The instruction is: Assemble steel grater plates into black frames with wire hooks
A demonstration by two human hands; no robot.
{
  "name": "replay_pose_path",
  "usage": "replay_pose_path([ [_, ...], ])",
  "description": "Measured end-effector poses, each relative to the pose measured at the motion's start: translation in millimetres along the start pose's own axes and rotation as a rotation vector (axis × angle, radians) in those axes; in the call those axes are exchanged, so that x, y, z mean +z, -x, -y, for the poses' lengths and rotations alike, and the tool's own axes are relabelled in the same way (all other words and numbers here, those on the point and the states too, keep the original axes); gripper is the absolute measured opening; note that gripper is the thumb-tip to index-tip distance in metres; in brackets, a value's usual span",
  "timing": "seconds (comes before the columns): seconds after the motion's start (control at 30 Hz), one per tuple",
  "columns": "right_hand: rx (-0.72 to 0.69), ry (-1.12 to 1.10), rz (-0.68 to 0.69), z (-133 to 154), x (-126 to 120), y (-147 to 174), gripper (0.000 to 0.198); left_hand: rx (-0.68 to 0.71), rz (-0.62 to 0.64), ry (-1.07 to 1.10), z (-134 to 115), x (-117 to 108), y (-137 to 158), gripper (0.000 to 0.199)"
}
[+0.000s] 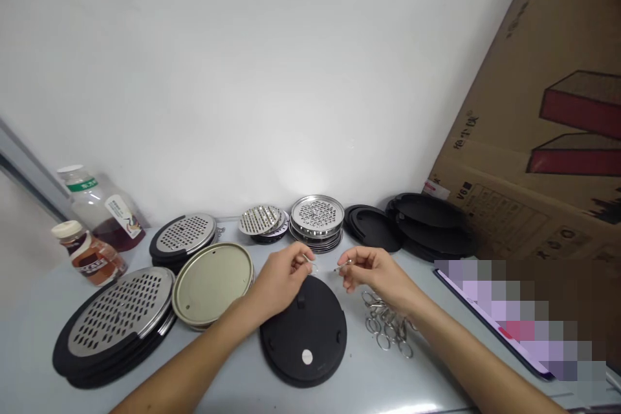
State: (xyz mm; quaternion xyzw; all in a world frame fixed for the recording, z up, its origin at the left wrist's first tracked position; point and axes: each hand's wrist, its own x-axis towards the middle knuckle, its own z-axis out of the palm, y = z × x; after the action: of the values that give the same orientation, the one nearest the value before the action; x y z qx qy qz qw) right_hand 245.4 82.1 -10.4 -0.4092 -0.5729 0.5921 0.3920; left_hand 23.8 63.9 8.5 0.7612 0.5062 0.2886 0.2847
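Just above the far edge of a black round disc (310,330), my left hand (284,278) pinches a thin wire ring (311,263), partly hidden by the fingers. To its right, my right hand (371,272) holds a small metal piece (342,266) between thumb and forefinger; its exact kind is too small to tell. The two pieces are apart, with a gap between the hands. Below my right hand lies a loose pile of metal rings (385,330). The disc lies flat, with a white round sticker (307,356) near its front edge.
At left are stacked perforated discs with black rims (121,310) and an olive round plate (213,281). Behind stand grater discs (317,213) and black plates (373,226). Two bottles (90,252) stand far left. A blurred screen device (504,317) and a cardboard box (524,194) are at right.
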Motion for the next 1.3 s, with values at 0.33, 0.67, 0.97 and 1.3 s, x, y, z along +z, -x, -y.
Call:
replay_pose_path([
  [0.33, 0.087, -0.169, 0.112, -6, 53, -7, 0.029, -0.135, -0.079, 0.639, 17, -8, 41, 0.019],
  [0.67, 0.019, -0.083, -0.006, -9, 50, 10, 0.033, -0.108, -0.155, 0.566, 19, -3, 42, 0.020],
  [0.97, 0.038, -0.144, 0.040, -9, 53, 11, 0.028, 0.044, -0.244, 0.392, 16, 3, 45, 0.013],
  [1.3, 0.052, -0.193, 0.064, -12, 55, 11, 0.028, 0.140, -0.234, 0.329, 12, 3, 45, 0.020],
])
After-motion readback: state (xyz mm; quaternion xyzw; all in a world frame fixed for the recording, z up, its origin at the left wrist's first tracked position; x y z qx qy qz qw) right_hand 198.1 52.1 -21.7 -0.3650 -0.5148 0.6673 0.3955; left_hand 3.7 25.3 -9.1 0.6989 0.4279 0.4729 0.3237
